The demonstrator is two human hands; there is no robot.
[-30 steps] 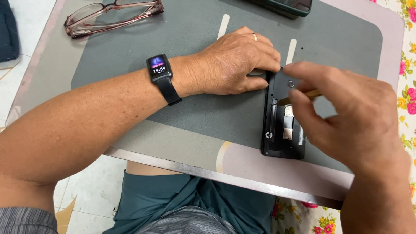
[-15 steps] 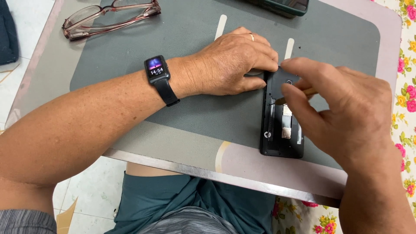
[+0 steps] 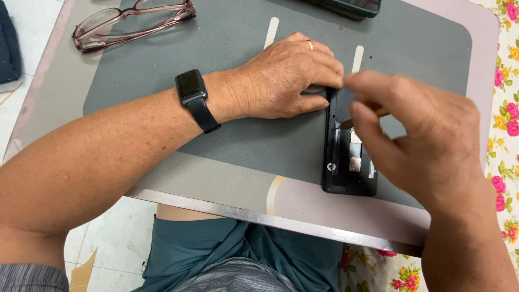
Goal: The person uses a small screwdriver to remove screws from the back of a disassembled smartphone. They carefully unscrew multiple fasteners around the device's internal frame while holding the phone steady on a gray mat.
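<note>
A black phone with its back cover off lies flat on a grey mat, near the front right part of the mat. Its inside parts show, with small silver and white pieces in the middle. The left hand lies palm down on the mat, and its fingertips press on the top left corner of the phone. These fingers are close together and mostly flat. There is a gold ring on one finger and a black watch on the wrist. The right hand hangs over the top right part of the phone and hides some of it. Its fingers are pinched shut on a thin tool with a yellowish handle, and the tip of the tool points down into the open phone. This hand looks a bit blurry. The mat sits on a small table with a shiny metal edge. A pair of glasses rests at the far left of the mat, well apart from the phone. Another dark phone peeks in at the top edge. A flowery cloth shows on the right side.
</note>
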